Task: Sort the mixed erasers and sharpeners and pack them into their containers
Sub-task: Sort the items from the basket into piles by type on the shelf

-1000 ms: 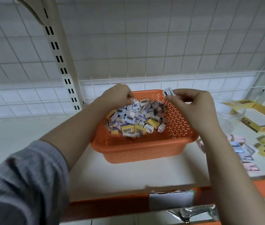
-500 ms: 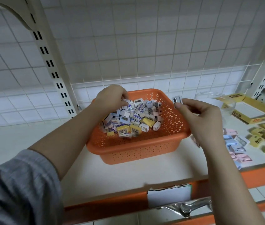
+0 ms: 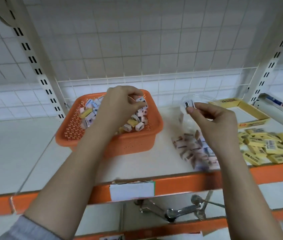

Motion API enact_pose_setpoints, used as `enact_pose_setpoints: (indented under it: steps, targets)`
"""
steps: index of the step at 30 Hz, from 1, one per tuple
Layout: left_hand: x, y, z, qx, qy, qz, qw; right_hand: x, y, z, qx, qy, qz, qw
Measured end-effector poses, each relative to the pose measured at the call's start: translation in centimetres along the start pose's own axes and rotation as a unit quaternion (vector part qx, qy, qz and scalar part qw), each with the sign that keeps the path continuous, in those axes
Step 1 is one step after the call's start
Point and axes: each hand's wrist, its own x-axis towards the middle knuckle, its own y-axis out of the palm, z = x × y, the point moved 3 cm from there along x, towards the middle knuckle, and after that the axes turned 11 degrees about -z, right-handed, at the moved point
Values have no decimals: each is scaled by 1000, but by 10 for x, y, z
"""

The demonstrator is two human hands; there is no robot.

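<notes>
Right hand point(image 3: 213, 118) pinches a small sharpener point(image 3: 188, 104) at the fingertips, at the rim of the clear tub point(image 3: 199, 98). Left hand point(image 3: 120, 103) is curled into the mixed pile in the orange basket point(image 3: 133, 144), closed on a piece; which one, can't tell. Risk: the tub is light and transparent, so a misjudged rim bounces the sharpener onto the shelf among the sorted erasers point(image 3: 189, 149).

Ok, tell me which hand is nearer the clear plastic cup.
Right. The right hand is beside the clear cup, pinching a small piece at its rim; the left hand is over the orange basket.
</notes>
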Motion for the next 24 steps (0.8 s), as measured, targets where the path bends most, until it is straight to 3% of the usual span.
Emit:
enact_pose_setpoints:
  steps: [9,14,18,24]
  targets:
    - [-76,36,-71,-78,-131,-63,986,41,-64,-52,-135,-9,68,989]
    - [-103,51,-75,-51,-127,-76,988,37,-54,-72,-186,-18,152,970]
    - [-111,61,-72,-27,-122,-51,991,34,-42,-77,-175,9,180,968]
    - [-125,75,-64,21,-143,-41,989,32,-39,-71,-172,-24,188,967]
